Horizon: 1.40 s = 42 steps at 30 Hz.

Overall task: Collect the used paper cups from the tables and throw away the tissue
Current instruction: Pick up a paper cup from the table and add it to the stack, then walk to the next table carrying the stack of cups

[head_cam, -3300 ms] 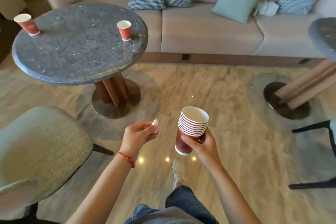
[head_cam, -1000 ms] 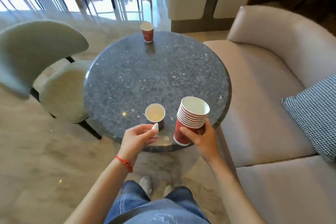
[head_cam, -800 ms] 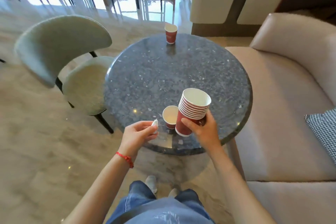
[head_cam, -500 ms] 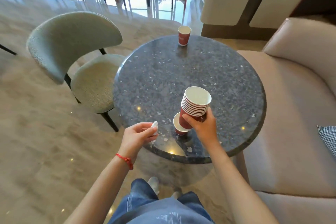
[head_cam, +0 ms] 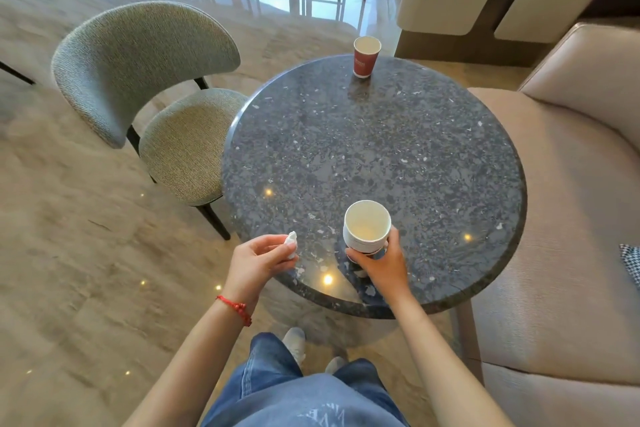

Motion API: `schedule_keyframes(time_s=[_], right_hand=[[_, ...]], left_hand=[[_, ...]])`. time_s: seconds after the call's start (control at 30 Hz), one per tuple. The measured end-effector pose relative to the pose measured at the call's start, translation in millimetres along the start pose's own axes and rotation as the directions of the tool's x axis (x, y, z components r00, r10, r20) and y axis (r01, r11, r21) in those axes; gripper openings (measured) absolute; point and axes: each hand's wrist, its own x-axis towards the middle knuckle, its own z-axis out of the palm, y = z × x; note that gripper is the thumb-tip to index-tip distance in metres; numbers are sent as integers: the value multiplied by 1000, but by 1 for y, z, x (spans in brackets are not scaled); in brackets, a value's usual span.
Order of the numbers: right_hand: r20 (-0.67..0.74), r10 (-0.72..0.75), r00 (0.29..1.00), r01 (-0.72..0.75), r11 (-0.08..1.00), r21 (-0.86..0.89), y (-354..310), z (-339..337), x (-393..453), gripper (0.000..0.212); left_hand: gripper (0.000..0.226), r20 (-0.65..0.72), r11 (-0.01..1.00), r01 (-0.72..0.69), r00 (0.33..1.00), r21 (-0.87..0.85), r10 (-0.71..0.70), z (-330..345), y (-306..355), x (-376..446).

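Observation:
My right hand grips a stack of red paper cups that stands upright over the near part of the round dark stone table. The stack covers the spot where a single cup stood, and that cup is hidden under it. My left hand pinches a small crumpled white tissue just off the table's near left edge. Another red paper cup stands alone at the table's far edge.
A grey-green upholstered chair stands at the table's left. A beige sofa runs along the right, with a checked cushion at the frame's edge. Polished stone floor lies around me, and chair legs stand by the far windows.
I walked up to the table. My right hand lowered the cup stack straight down over the near single cup, which is now out of sight. The left hand kept the tissue.

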Motion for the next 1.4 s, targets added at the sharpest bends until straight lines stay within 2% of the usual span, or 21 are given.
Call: schedule_keyframes(time_s=[0.17,0.4,0.63,0.93,1.2,1.4], right_hand=[[-2,13,1000,-13,1000,27,11,6,-4,84],[-20,-15,1000,15,1000,11,5,11,-3,71],[151,9,988,-19,998,62,-10,8,-19,68],[352,-35,935,-21,988,154,-27,18,-43,71],[492,-99,865,55,993,103,-53,82,-73,69],[604,-167,780,142,986,89,-90,167,-106,62]], left_hand=[[10,-31,1000,-1,1000,4,1,-2,0,-1],[12,-60,1000,-7,998,-16,6,-4,-1,-11],[7,-104,999,-40,994,-28,37,-5,-5,-26],[6,-249,992,-42,969,-119,11,-35,-25,-63],[6,-370,975,-98,929,-202,17,-102,-36,-82],[9,-452,948,-159,892,-277,17,-189,-29,-94]])
